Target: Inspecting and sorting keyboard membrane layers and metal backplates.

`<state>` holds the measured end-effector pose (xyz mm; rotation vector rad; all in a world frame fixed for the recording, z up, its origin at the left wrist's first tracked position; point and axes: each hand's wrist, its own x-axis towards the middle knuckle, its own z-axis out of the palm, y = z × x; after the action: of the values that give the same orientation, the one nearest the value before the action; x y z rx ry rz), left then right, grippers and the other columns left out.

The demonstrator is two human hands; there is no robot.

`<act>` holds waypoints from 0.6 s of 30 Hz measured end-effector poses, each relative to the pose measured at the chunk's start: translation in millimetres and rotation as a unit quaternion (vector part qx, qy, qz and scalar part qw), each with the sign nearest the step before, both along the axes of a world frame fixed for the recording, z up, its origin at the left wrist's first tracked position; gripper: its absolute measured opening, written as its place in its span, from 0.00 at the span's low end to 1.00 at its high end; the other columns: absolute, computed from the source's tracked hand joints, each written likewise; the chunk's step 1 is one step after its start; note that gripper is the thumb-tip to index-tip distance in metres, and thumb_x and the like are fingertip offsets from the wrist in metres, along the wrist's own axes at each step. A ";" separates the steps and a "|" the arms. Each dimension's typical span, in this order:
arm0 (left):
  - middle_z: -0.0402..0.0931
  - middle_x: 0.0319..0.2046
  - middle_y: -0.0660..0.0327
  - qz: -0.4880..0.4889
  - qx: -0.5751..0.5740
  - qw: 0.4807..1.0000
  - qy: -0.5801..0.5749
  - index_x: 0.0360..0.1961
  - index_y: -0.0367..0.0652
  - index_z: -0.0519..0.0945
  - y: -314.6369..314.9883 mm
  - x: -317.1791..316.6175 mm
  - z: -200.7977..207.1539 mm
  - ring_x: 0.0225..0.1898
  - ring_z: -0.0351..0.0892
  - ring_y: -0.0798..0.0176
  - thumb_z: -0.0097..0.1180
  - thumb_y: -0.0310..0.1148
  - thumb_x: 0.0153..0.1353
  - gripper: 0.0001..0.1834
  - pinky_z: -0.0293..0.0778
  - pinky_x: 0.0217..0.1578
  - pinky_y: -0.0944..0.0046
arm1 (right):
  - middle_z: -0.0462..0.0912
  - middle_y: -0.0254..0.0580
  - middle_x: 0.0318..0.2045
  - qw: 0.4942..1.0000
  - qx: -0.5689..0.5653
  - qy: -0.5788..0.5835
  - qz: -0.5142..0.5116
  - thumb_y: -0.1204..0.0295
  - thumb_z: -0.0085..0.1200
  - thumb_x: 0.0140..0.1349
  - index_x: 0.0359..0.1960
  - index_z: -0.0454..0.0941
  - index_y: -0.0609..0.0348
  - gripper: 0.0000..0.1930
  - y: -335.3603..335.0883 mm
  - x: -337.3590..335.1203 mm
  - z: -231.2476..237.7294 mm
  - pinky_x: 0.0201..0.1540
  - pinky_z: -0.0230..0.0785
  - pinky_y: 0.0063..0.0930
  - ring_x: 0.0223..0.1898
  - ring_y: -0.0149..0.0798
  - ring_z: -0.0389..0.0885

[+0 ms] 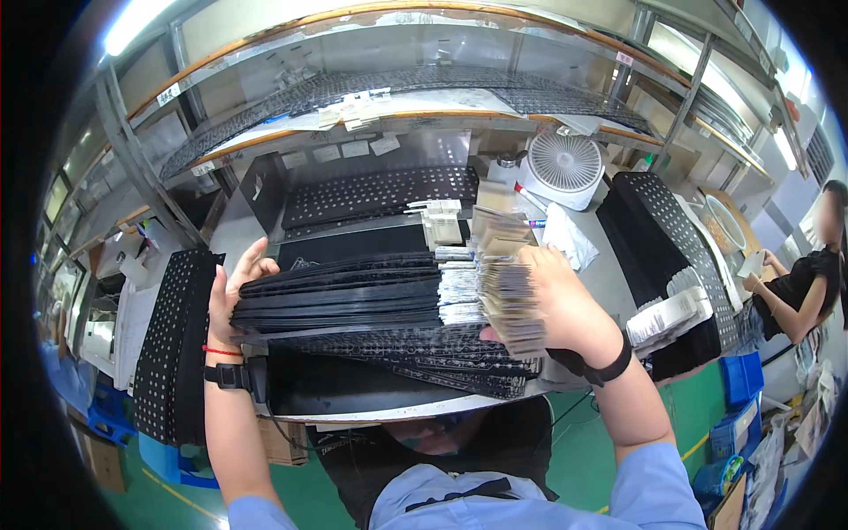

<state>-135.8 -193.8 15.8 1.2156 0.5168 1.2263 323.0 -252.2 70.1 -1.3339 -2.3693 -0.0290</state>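
Note:
A thick bundle of flat black fabric strips (344,296) lies crosswise in front of me, its many layers showing as thin lines. My left hand (234,287) is at the bundle's left end, palm against it, with fingers stretched out and apart. At the right end, white labels (458,291) and a fanned row of brown card tags (511,305) stick out. My right hand (556,296) is closed around the tags' right side; its fingertips are partly hidden behind them. More patterned black strips (424,358) lie under the bundle, on the near side.
Behind the bundle lies black fabric with silver dots (380,194). A white fan (565,168) and crumpled white cloth (570,237) stand back right. Tagged black pieces (649,238) are at right, dotted ones (172,344) at left. Shelves (397,119) rise behind; a co-worker (799,287) sits far right.

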 end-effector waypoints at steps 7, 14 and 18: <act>0.71 0.55 0.53 0.051 0.058 0.983 0.166 0.74 0.35 0.56 -5.8 -10.9 24.5 0.54 0.72 0.60 0.32 0.68 0.70 0.48 0.67 0.59 0.61 | 0.78 0.56 0.46 0.999 -0.034 0.016 -0.017 0.60 0.66 0.50 0.55 0.70 0.67 0.33 -7.2 -4.2 8.2 0.60 0.62 0.45 0.53 0.58 0.74; 0.47 0.74 0.39 0.074 0.336 0.687 0.640 0.75 0.34 0.52 -57.0 103.3 96.7 0.77 0.45 0.41 0.69 0.59 0.51 0.61 0.43 0.74 0.48 | 0.77 0.55 0.43 1.000 -0.023 -0.004 -0.011 0.61 0.66 0.51 0.53 0.71 0.66 0.31 -2.7 -0.5 -0.1 0.56 0.63 0.44 0.50 0.57 0.74; 0.47 0.73 0.34 0.056 0.312 0.631 0.709 0.75 0.34 0.49 -30.8 149.1 75.4 0.77 0.42 0.36 0.71 0.60 0.47 0.65 0.38 0.74 0.38 | 0.78 0.47 0.39 0.997 0.071 0.017 0.011 0.50 0.76 0.41 0.47 0.78 0.61 0.36 4.9 5.0 -15.5 0.48 0.65 0.46 0.44 0.54 0.75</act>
<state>13.3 -224.6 91.2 2.7384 1.3644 0.2033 328.0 -247.3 54.6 -1.2311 -2.3077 -0.1634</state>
